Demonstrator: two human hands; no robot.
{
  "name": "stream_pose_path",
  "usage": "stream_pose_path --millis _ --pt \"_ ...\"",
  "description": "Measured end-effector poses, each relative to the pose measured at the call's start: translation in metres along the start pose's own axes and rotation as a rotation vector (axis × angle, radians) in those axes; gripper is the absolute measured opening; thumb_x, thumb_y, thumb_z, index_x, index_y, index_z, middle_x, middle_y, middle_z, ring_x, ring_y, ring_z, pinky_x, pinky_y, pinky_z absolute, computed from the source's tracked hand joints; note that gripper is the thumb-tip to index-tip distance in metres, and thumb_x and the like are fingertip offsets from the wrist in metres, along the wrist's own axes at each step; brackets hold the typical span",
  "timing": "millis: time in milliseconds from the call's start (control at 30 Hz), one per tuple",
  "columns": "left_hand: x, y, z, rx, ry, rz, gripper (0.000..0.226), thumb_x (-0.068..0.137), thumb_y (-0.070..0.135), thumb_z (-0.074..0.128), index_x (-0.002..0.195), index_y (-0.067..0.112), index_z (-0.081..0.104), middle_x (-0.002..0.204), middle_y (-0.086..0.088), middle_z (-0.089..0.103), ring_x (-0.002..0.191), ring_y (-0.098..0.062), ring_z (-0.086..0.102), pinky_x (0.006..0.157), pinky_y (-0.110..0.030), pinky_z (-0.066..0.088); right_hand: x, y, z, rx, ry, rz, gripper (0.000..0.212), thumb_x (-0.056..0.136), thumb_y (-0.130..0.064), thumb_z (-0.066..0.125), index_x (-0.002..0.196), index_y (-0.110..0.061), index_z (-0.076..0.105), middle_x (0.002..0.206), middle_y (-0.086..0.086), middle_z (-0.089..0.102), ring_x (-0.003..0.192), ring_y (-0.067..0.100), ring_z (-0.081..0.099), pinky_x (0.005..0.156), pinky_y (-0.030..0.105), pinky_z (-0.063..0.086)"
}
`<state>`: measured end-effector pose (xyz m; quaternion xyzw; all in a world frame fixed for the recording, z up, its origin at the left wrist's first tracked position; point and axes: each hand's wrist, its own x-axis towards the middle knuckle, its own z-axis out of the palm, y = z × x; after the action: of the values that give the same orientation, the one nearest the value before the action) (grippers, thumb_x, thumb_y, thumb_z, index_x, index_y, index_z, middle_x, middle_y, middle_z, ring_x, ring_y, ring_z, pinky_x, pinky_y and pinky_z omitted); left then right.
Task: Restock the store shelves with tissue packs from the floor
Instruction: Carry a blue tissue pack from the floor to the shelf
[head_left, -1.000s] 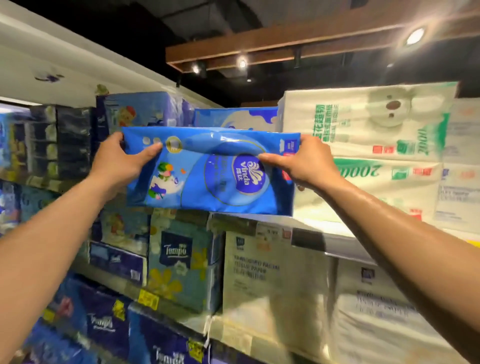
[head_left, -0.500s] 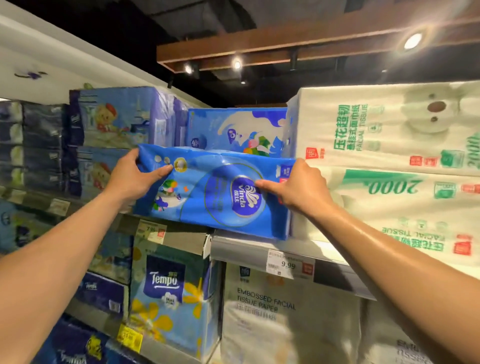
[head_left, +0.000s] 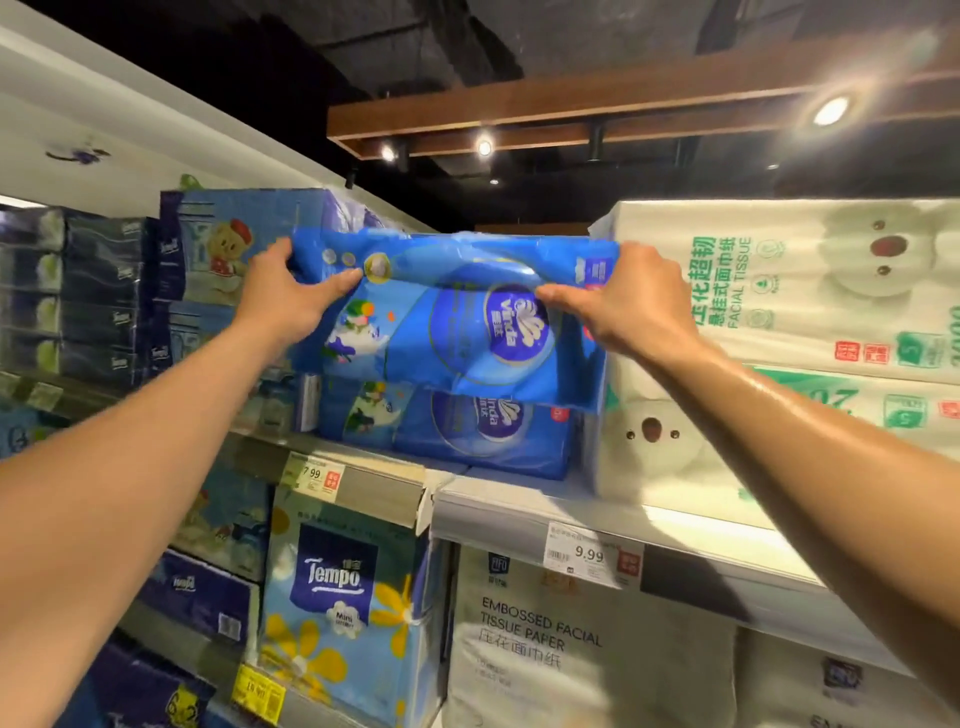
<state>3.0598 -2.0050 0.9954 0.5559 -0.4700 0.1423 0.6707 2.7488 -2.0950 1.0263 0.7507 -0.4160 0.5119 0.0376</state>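
Two hands are showing, the left hand (head_left: 280, 299) and the right hand (head_left: 634, 306). Two blue Vinda packs are showing: the held pack (head_left: 447, 332) and the shelf pack (head_left: 467, 431). Two white bear-printed packs (head_left: 779, 291) are sitting stacked, and three readable price tags (head_left: 589, 555) are hanging

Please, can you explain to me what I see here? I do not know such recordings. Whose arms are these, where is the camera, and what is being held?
There is no machine here: these are a person's two bare arms. The camera is worn on the person's head and looks forward, so you see roughly what they see. The left hand and the right hand each grip an upper corner of a blue Vinda tissue pack, held up in front of the upper shelf. Below it, a second Vinda pack lies on that shelf, between a teddy-bear pack and white facial-tissue packs. One shelf lower stands a Tempo pack.
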Motion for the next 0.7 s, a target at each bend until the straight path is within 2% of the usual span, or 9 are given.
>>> stream_pose_path --millis 67,133,200,333,400,500,600,667,700 --pt "0.019 0.01 0.003 0.014 0.03 0.032 0.051 0.083 0.029 0.082 0.122 0.003 0.061 0.114 -0.003 0.066 0.1 -0.017 0.062 0.077 -0.023 0.046 0.016 -0.012 -0.013 -0.003 0.032 -0.009 0.069 0.07 -0.07 0.077 0.101 -0.01 0.066 0.111 0.018 0.071 0.106 0.039 0.063 0.072 0.032 0.037" --pt "0.036 0.016 0.01 0.021 0.046 0.053 0.052 0.083 0.032 0.082 0.121 0.004 0.063 0.118 -0.007 0.068 0.105 -0.02 0.064 0.083 -0.029 0.051 0.028 -0.02 -0.021 -0.023 0.046 -0.017 0.067 0.071 -0.069 0.078 0.103 -0.011 0.063 0.115 0.018 0.07 0.11 0.039 0.062 0.074 0.035 0.038" --pt "0.052 0.021 0.017 0.011 0.066 0.057 0.053 0.083 0.034 0.082 0.123 0.007 0.062 0.122 -0.008 0.068 0.108 -0.021 0.065 0.089 -0.034 0.052 0.041 -0.024 -0.025 -0.033 0.053 -0.018 0.072 0.074 -0.066 0.078 0.113 -0.007 0.062 0.123 0.019 0.067 0.115 0.039 0.06 0.081 0.039 0.044" --pt "0.079 0.007 0.029 0.032 0.091 0.005 0.063 0.077 0.045 0.083 0.125 0.011 0.062 0.124 -0.007 0.068 0.111 -0.024 0.065 0.096 -0.043 0.054 0.06 -0.028 -0.021 -0.022 0.042 -0.027 0.078 0.076 -0.062 0.079 0.123 -0.003 0.059 0.13 0.019 0.063 0.121 0.037 0.059 0.093 0.038 0.047" --pt "0.075 -0.002 0.04 0.097 0.062 -0.027 0.064 0.077 0.042 0.084 0.126 0.008 0.059 0.126 -0.011 0.066 0.115 -0.029 0.064 0.097 -0.044 0.052 0.062 -0.029 -0.008 -0.094 -0.016 -0.076 0.075 0.081 -0.056 0.078 0.127 -0.001 0.055 0.133 0.019 0.061 0.125 0.037 0.057 0.096 0.038 0.046" --pt "0.064 -0.01 0.055 0.217 0.022 -0.008 0.076 0.085 0.031 0.08 0.145 0.006 0.041 0.147 -0.015 0.049 0.133 -0.032 0.049 0.107 -0.041 0.04 0.059 -0.023 0.024 -0.136 -0.072 -0.116 0.085 0.087 -0.043 0.076 0.144 0.003 0.032 0.136 0.025 0.054 0.125 0.041 0.055 0.094 0.041 0.046" --pt "0.061 -0.012 0.06 0.352 0.019 0.189 0.09 0.086 0.021 0.079 0.157 0.014 0.025 0.161 -0.012 0.031 0.147 -0.03 0.032 0.117 -0.04 0.029 0.061 -0.014 0.05 -0.217 -0.114 -0.158 0.106 0.09 -0.043 0.072 0.16 -0.008 -0.001 0.144 0.041 0.036 0.12 0.047 0.057 0.096 0.043 0.046" --pt "0.059 -0.017 0.061 0.508 -0.016 0.295 0.082 0.087 0.02 0.077 0.156 0.018 0.031 0.162 -0.013 0.027 0.147 -0.032 0.03 0.117 -0.043 0.031 0.063 -0.012 0.06 -0.355 -0.13 -0.196 0.102 0.094 -0.044 0.067 0.161 -0.012 -0.002 0.148 0.047 0.024 0.126 0.052 0.05 0.102 0.046 0.043" --pt "0.055 -0.018 0.062 0.578 -0.055 0.306 0.076 0.09 0.023 0.074 0.155 0.021 0.035 0.163 -0.012 0.024 0.148 -0.032 0.029 0.116 -0.046 0.033 0.063 -0.012 0.063 -0.429 -0.12 -0.204 0.097 0.096 -0.043 0.064 0.161 -0.01 -0.001 0.15 0.048 0.019 0.134 0.057 0.039 0.108 0.05 0.038"
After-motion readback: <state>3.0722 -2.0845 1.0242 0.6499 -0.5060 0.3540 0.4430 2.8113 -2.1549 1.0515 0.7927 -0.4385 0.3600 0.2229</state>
